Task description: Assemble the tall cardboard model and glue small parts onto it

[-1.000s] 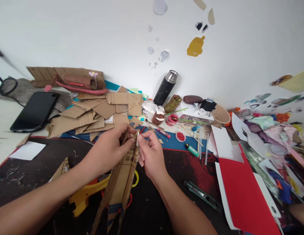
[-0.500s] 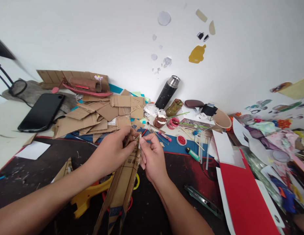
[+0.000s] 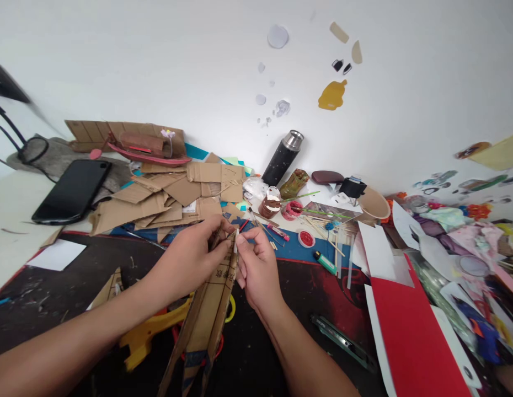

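My left hand (image 3: 186,258) pinches the upper tip of a long folded cardboard piece (image 3: 207,320) that runs from my fingers down toward the lower edge of the view. My right hand (image 3: 256,266) is closed at the same tip, thumb and forefinger pressed on a small whitish bit (image 3: 236,240) against the cardboard's edge. Both hands meet over a dark mat (image 3: 95,270). Under the cardboard lie a yellow tool (image 3: 147,333) and rings of yellow and red tape (image 3: 228,309).
A heap of cardboard scraps (image 3: 165,193) and a black phone (image 3: 72,190) lie at the back left. A black flask (image 3: 283,157), paint pots (image 3: 292,209), sticks, a green lighter (image 3: 325,261), a utility knife (image 3: 343,342) and a red sheet (image 3: 413,336) fill the right.
The view has drifted slightly, so everything sits a little lower and further right in the picture. Both hands stay pinched at the cardboard's tip with only small finger shifts.
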The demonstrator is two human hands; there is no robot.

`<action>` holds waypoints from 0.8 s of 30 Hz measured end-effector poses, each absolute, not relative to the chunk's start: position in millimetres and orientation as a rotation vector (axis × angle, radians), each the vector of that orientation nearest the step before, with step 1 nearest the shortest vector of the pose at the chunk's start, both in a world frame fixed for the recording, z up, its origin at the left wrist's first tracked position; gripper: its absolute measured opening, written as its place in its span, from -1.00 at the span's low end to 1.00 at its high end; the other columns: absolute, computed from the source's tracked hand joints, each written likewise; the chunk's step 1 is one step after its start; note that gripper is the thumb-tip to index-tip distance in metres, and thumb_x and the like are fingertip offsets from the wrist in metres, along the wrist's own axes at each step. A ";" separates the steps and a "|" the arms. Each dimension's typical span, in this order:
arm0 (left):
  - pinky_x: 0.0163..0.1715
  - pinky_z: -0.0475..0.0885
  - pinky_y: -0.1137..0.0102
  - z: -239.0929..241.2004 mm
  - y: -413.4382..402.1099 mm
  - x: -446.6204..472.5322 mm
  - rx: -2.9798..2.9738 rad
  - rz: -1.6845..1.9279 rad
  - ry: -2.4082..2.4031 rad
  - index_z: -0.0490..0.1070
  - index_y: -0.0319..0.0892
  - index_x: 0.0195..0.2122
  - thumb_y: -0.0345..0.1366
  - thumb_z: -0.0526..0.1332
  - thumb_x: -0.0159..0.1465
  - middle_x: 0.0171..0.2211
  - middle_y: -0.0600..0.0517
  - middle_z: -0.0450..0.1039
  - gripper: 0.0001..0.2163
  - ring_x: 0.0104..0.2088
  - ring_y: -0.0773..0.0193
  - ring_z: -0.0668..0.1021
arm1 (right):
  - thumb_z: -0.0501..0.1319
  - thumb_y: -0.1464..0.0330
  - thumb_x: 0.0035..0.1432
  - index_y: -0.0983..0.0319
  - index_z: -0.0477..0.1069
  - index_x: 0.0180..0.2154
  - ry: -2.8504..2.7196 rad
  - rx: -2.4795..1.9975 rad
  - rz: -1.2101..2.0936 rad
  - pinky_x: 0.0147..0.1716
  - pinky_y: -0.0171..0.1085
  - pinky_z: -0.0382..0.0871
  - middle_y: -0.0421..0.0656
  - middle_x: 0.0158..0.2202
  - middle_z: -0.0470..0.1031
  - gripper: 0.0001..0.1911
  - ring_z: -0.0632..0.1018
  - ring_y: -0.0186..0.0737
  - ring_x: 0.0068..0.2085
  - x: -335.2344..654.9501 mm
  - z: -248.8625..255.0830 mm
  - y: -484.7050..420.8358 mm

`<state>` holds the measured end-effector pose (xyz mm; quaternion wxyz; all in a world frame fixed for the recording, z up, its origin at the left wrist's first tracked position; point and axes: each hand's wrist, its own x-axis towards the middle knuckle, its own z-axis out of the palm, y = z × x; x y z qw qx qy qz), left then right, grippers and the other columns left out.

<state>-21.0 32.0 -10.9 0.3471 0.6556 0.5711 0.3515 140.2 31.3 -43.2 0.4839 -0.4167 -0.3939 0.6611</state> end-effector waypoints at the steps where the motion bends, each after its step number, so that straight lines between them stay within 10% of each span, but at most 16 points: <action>1: -0.28 0.45 0.24 -11.0 32.1 -20.7 1.701 0.913 1.484 0.45 -0.04 -0.21 -0.06 0.15 0.37 -0.35 0.04 0.60 -0.79 -0.31 0.07 0.61 | 0.52 -0.13 0.25 0.09 0.29 -0.24 -0.960 -1.015 1.609 -0.80 -0.51 0.02 -0.57 -0.73 0.15 -0.43 0.07 -0.49 -0.76 140.1 -43.2 31.5; 24: -0.37 0.31 0.28 -3.9 29.0 -20.8 1.878 0.862 1.559 0.34 -0.01 -0.32 -0.13 0.09 0.40 -0.47 0.09 0.44 -0.83 -0.42 0.13 0.52 | 0.47 -0.14 0.32 0.08 0.28 -0.22 -1.038 -0.976 1.600 -0.78 -0.49 0.03 -0.57 -0.73 0.21 -0.45 0.13 -0.46 -0.78 142.2 -45.7 31.6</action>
